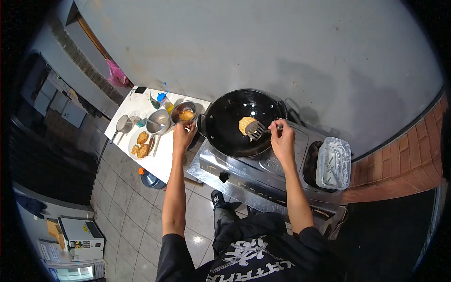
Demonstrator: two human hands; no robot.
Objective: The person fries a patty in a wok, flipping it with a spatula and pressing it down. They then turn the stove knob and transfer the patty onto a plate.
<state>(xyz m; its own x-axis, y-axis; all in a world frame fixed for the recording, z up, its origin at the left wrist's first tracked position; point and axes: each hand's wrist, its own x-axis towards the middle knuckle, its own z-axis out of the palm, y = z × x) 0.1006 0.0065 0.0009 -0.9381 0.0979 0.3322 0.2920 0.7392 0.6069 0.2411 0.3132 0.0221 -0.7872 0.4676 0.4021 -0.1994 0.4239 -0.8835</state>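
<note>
My right hand is closed around the handle of a slotted spatula. Its slotted head touches the edge of a round, golden fritter, partly covering it. The fritter lies inside a black two-handled wok on the stove. Over at the left, my left hand is bent at the near rim of a steel bowl and appears to pinch that rim. An orange-brown fried piece sits in this bowl. My fingertips partly hide the rim.
The white table holds a plate of fried pieces, another metal bowl, a strainer and a blue-capped bottle. A clear plastic tub rests on the stove's right. A large orange-capped bottle stands below the table.
</note>
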